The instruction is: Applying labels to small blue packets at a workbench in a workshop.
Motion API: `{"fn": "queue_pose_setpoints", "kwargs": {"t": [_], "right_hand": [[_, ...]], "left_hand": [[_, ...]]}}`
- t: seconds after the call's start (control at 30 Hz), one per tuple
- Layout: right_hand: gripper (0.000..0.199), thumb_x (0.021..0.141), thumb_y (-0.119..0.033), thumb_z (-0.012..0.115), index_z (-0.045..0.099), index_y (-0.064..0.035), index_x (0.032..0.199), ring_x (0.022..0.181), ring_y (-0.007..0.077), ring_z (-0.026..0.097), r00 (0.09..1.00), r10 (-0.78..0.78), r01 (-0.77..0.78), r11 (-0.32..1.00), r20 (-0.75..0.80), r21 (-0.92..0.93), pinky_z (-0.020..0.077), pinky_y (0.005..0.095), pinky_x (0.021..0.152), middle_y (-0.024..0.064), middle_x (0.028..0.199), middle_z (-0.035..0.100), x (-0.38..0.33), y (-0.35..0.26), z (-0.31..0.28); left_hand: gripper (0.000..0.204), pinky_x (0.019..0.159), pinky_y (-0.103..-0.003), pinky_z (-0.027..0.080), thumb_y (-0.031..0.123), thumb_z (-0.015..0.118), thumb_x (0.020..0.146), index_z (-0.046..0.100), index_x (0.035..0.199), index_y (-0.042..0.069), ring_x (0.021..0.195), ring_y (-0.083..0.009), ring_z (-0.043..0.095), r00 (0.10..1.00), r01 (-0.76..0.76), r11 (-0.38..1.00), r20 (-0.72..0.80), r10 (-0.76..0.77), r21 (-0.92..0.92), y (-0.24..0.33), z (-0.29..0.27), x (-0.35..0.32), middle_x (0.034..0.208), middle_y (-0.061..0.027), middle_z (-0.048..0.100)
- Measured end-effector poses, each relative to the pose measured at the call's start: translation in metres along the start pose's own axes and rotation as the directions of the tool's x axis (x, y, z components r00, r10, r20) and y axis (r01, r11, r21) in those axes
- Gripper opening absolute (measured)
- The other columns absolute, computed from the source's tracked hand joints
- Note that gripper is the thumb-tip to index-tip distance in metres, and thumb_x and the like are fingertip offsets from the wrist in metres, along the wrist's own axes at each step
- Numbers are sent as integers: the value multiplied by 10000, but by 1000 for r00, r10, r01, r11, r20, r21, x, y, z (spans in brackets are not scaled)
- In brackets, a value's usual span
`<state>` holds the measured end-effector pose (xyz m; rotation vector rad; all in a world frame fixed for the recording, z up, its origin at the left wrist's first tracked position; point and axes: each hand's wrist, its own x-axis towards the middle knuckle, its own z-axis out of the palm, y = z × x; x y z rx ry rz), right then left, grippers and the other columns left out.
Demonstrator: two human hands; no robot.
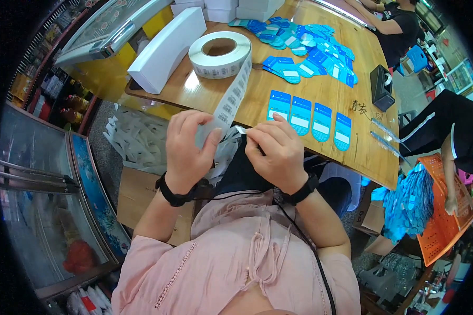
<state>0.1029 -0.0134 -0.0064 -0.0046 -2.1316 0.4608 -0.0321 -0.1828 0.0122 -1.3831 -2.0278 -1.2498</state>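
Observation:
A large roll of barcode labels (pixel 207 65) stands on the wooden table, and its label strip (pixel 228 105) runs down over the near edge. My left hand (pixel 186 152) grips the loose end of that strip between thumb and fingers. Just to the right, my right hand (pixel 279 152) pinches a small white label (pixel 240 129) at its fingertips. Several blue cards with white panels (pixel 300 113) lie in a row along the near edge, beyond my right hand. A heap of similar blue cards (pixel 320 47) spreads over the far part of the table.
A long white box (pixel 165 50) stands left of the roll. A black dispenser (pixel 381 88) sits near the table's right edge. Discarded backing strips (pixel 136 139) pile up below left. At right, another person's hand (pixel 450 205) is at an orange basket (pixel 431 236) beside bundled blue cards.

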Motion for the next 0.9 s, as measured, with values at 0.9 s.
{"fn": "queue_pose_setpoints", "kwargs": {"t": [0.9], "right_hand": [[111,1031,-76,762,778,-5,1114,809,79,673,493,855,-822,395,165,411,544,228,731,15,943,754,-56,29,-154]], "left_hand": [[329,774,-445,495,143,814,913,737,1226,77,842,-318,641,895,-53,901,379,234,-432,82,116,19,882,-96,664]]}}
